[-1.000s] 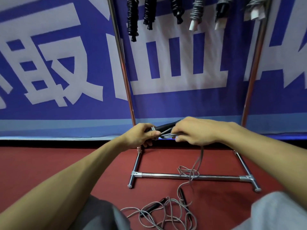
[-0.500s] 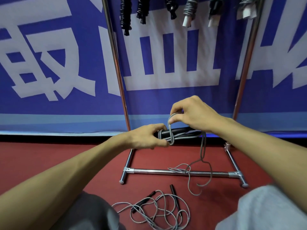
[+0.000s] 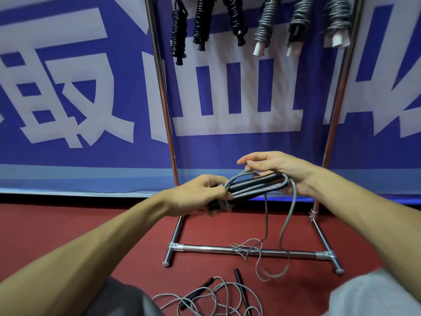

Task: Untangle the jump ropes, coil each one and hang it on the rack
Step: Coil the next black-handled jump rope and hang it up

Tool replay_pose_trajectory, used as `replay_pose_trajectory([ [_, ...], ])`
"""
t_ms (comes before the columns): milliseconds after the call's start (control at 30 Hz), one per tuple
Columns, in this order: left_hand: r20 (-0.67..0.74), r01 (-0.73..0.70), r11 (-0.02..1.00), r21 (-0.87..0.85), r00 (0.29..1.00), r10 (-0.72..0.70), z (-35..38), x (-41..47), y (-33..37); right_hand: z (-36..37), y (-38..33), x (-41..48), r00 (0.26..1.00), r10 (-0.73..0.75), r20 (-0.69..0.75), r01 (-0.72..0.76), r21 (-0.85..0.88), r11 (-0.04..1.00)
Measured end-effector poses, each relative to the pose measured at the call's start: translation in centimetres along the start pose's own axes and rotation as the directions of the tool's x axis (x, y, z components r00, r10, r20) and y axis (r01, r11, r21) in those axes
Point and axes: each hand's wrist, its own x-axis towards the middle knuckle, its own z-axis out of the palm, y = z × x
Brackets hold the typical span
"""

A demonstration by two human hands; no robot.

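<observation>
Left hand (image 3: 200, 192) clamps handles (image 3: 252, 182), right hand (image 3: 280, 166) pinches cord (image 3: 289, 215); six coils (image 3: 264, 26) hang on the rack (image 3: 159, 76).

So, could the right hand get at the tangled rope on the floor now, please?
Likely yes: the way down to the tangled rope is free, but the right hand pinches cord round the black handles.

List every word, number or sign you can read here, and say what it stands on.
"取": white, left on the banner; top cropped, perhaps part of a larger character.
"皿": white, mid-banner; top cropped too.
Right-hand character: cropped, unreadable.
Ropes and rack: no text seen.
</observation>
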Motion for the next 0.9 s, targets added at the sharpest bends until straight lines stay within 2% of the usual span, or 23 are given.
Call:
replay_pose_trajectory([
  [67,0.044,-0.009,0.996,-0.093,0.999,0.014,-0.6,-0.2,0.1,-0.4,0.4,0.1,0.999,0.020,0.048,-0.018,-0.043,0.999],
  [133,0.030,-0.021,0.986,-0.163,0.999,0.026,-1.0,-0.3,0.2,-0.4,0.8,0.1,0.998,0.035,0.053,-0.034,-0.024,0.999],
  [233,-0.059,-0.028,0.954,-0.298,0.998,0.011,-1.3,-0.1,0.2,0.2,1.0,0.3,0.998,0.045,0.041,-0.042,-0.076,0.996],
  [333,-0.186,-0.046,0.905,-0.423,0.982,-0.037,-1.4,0.4,0.1,0.6,1.4,1.0,0.985,0.150,0.085,-0.130,-0.205,0.970],
  [400,-0.255,-0.061,0.876,-0.479,0.964,-0.073,-1.6,0.7,-0.2,0.9,1.8,1.1,0.943,0.285,0.169,-0.216,-0.341,0.915],
  [467,-0.303,-0.090,0.844,-0.529,0.949,-0.089,-2.0,0.7,-0.3,1.0,2.6,1.2,0.870,0.434,0.235,-0.252,-0.545,0.800],
  [533,-0.353,-0.122,0.834,-0.538,0.931,-0.092,-2.5,0.8,-0.6,1.3,3.1,1.1,0.845,0.497,0.198,-0.237,-0.694,0.680],
  [633,-0.462,-0.135,0.850,-0.509,0.876,-0.138,-3.0,1.1,-1.6,1.3,3.1,1.4,0.927,0.362,0.097,-0.193,-0.705,0.682],
  [667,-0.500,-0.130,0.862,-0.490,0.852,-0.156,-3.2,1.3,-2.0,1.2,2.8,1.4,0.955,0.288,0.071,-0.138,-0.754,0.642],
  [700,-0.538,-0.112,0.889,-0.443,0.827,-0.163,-3.3,1.5,-2.5,1.1,2.5,1.5,0.977,0.201,0.066,-0.055,-0.839,0.541],
  [767,-0.589,-0.029,0.960,-0.278,0.794,-0.147,-3.5,1.7,-3.6,1.6,1.8,1.5,0.986,0.069,0.149,0.122,-0.947,0.296],
  [867,-0.554,0.108,0.994,0.020,0.829,-0.079,-3.7,1.9,-5.1,2.7,0.9,1.1,0.969,-0.043,0.242,0.246,-0.948,0.200],
  [900,-0.513,0.158,0.970,0.184,0.857,-0.042,-3.8,1.9,-5.4,3.0,0.6,0.9,0.964,-0.082,0.251,0.262,-0.951,0.163],
])
